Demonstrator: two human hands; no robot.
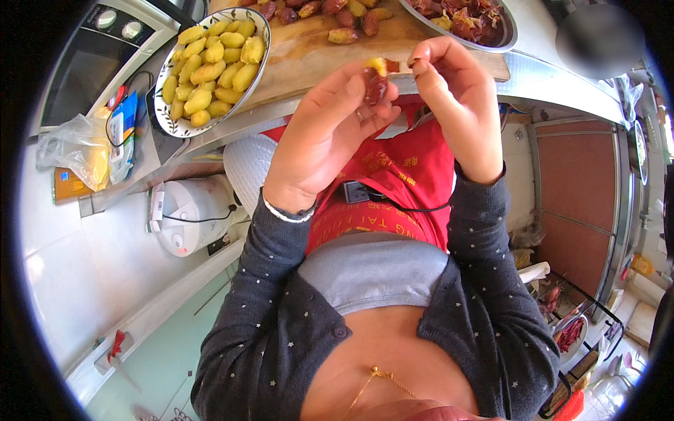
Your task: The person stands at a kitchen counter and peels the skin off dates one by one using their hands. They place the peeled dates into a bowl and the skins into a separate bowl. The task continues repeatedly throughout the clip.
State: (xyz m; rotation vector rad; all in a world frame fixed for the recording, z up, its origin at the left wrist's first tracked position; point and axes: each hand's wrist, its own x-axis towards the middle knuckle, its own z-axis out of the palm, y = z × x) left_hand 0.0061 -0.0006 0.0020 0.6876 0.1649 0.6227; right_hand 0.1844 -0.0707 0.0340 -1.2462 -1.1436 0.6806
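Observation:
My left hand (331, 113) holds a small half-peeled tuber (376, 87), which looks like a sweet potato. Its upper end shows yellow flesh, while dark red skin covers the rest. A strip of skin (391, 66) stretches from that end towards my right hand (457, 94), whose thumb and forefinger are pinched together on a bit of it. Both hands are above my lap, at the near edge of a wooden cutting board (295, 55). Several unpeeled tubers (343, 36) lie on the board. To the left, an oval patterned dish (266, 50) is heaped with peeled yellow ones (208, 72).
A metal bowl (509, 39) of peeled skins stands at the board's right. Far left are a microwave oven (89, 58) and a plastic bag (79, 144). A red apron (379, 210) covers my lap, with a cabled black device (356, 192) on it. A wire rack (595, 305) stands lower right.

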